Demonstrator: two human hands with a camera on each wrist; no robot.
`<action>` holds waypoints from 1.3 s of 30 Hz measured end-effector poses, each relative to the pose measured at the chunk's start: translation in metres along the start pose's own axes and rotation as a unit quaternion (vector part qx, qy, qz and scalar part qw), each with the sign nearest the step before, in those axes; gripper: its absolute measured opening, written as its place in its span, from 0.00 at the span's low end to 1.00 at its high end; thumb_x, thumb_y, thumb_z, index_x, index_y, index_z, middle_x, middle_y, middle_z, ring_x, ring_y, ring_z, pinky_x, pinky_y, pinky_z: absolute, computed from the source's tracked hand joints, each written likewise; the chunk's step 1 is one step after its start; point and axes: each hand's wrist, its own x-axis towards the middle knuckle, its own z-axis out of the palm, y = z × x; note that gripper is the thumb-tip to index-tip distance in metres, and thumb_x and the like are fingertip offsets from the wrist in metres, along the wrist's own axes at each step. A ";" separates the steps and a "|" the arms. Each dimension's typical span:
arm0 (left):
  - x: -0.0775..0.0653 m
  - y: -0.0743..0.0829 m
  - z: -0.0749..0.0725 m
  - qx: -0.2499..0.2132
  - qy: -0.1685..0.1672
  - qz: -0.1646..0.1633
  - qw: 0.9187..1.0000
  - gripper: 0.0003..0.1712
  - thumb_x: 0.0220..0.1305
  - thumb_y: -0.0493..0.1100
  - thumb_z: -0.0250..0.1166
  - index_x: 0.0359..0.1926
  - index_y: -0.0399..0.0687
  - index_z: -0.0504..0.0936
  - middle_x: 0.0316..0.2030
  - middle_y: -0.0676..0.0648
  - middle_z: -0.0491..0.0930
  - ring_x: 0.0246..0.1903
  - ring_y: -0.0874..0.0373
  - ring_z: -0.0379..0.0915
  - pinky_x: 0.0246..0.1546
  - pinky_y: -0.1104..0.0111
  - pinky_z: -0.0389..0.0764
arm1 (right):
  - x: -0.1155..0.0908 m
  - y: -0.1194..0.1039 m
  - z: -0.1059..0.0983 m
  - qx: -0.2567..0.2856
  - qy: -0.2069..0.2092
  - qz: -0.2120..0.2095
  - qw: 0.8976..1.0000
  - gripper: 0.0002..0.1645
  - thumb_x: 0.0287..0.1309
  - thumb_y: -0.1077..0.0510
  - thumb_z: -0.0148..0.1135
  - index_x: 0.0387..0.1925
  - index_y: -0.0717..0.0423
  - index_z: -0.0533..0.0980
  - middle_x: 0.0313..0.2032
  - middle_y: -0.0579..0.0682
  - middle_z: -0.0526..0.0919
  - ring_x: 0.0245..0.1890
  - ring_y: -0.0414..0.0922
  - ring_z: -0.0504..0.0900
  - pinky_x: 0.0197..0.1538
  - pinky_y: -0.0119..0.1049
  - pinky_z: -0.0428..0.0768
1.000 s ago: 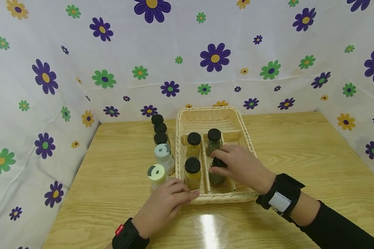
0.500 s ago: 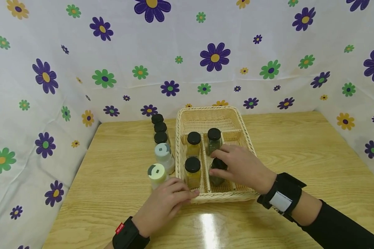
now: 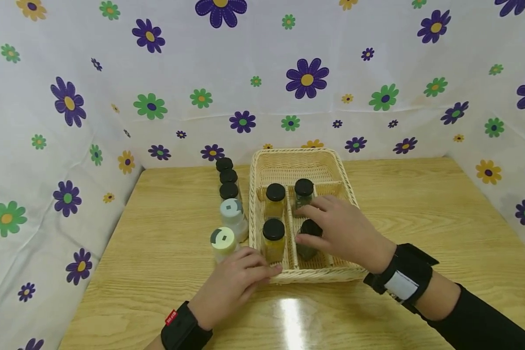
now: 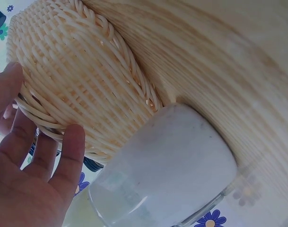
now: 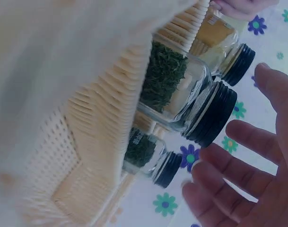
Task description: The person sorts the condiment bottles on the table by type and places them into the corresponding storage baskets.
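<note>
My left hand (image 3: pixel 240 277) grips the near left corner of the wicker basket (image 3: pixel 319 277), thumb on the front rim and fingers over the left one. The left wrist view has a glass jar of white contents (image 4: pixel 172 161) beside that hand. My right hand (image 3: pixel 343 231) is spread around the black lid of a jar of dried green herbs (image 5: pixel 165 78), fingers apart from it in the right wrist view. This jar stands in the front of the middle compartment. Behind it stands a second green herb jar (image 3: pixel 304 188). Two jars with yellow contents, one being the front yellow jar (image 3: pixel 273 245), fill the left compartment.
Left of the basket, a row of jars runs front to back: a yellow-lidded jar (image 3: pixel 224 240), a pale-blue-lidded jar (image 3: pixel 233 216) and several black-lidded jars (image 3: pixel 228 176). A flowered cloth (image 3: pixel 306 116) hangs behind the wooden table (image 3: pixel 166 233).
The head view has shifted slightly. My right hand's fingers have eased a little from the front herb jar's lid, and more of the lid shows. My left hand stays on the basket corner.
</note>
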 end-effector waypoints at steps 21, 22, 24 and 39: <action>-0.005 0.000 -0.008 0.017 0.004 -0.017 1.000 0.31 0.60 0.32 0.69 0.62 0.62 0.80 0.43 0.59 0.80 0.51 0.61 0.71 0.54 0.64 0.77 | -0.098 0.019 0.019 0.067 -0.062 0.348 0.933 0.31 0.72 0.34 0.45 0.19 0.48 0.65 0.13 0.44 0.64 0.13 0.42 0.64 0.17 0.35 0.58; -0.004 0.000 -0.007 0.017 0.001 -0.016 1.000 0.31 0.60 0.32 0.69 0.62 0.62 0.80 0.44 0.59 0.80 0.52 0.61 0.71 0.55 0.64 0.77 | -0.098 0.020 0.020 0.069 -0.058 0.349 0.933 0.31 0.73 0.35 0.45 0.18 0.48 0.64 0.13 0.44 0.63 0.13 0.42 0.64 0.17 0.35 0.58; -0.002 0.000 -0.006 0.018 -0.002 -0.013 1.000 0.30 0.60 0.34 0.70 0.62 0.62 0.81 0.44 0.59 0.81 0.52 0.60 0.71 0.55 0.64 0.77 | -0.100 0.020 0.021 0.072 -0.054 0.353 0.931 0.31 0.73 0.36 0.44 0.17 0.48 0.64 0.13 0.44 0.63 0.14 0.42 0.64 0.17 0.35 0.58; 0.000 -0.008 -0.048 0.085 0.092 -0.044 0.991 0.22 0.64 0.51 0.69 0.59 0.58 0.83 0.57 0.47 0.78 0.60 0.46 0.68 0.60 0.54 0.71 | -0.117 0.019 0.026 0.121 -0.079 0.379 0.914 0.28 0.76 0.37 0.39 0.32 0.50 0.74 0.16 0.44 0.63 0.20 0.43 0.68 0.21 0.36 0.61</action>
